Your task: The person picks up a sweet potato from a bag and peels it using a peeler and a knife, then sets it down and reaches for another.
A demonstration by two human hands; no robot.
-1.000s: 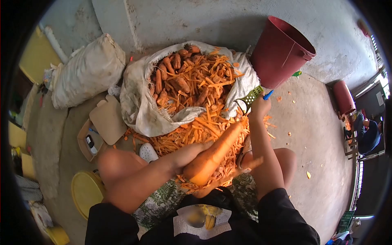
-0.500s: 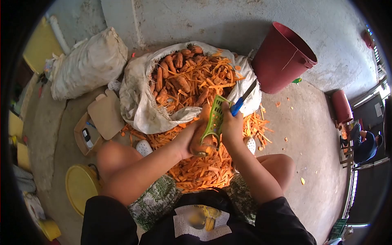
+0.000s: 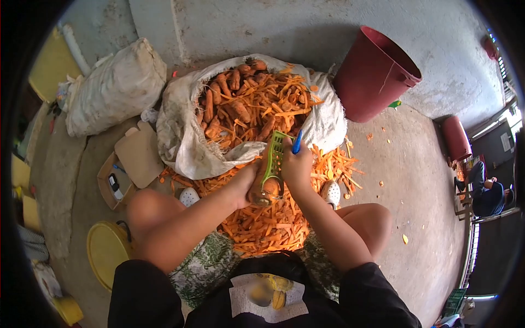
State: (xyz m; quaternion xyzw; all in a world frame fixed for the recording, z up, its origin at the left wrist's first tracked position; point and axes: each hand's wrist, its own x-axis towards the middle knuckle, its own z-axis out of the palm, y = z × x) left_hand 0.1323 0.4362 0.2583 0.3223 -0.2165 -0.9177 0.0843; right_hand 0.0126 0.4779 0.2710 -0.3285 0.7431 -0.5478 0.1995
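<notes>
My left hand (image 3: 245, 183) is closed round a thick carrot (image 3: 261, 197), its blunt end toward me. In my right hand (image 3: 297, 168) is a green peeler (image 3: 280, 143) with a slotted handle, its loop end lying against the carrot. A blue-handled knife (image 3: 297, 142) is held in the same hand; its blade does not show now. Beneath both hands lies a heap of orange carrot peelings (image 3: 273, 232), between my legs. Just beyond, an opened white sack (image 3: 180, 139) holds whole carrots (image 3: 239, 111) with peelings strewn on top.
A maroon bin (image 3: 363, 82) stands behind the sack to the right. To the left are a full white sack (image 3: 117, 90), an open cardboard box (image 3: 139, 158) and a yellow bucket (image 3: 108, 254). A person (image 3: 488, 197) sits far right, near a fallen red container (image 3: 456, 138).
The peeler and carrot have shifted slightly left and toward me. My right hand has turned, so the knife's handle points more upright and its blade has gone from sight.
</notes>
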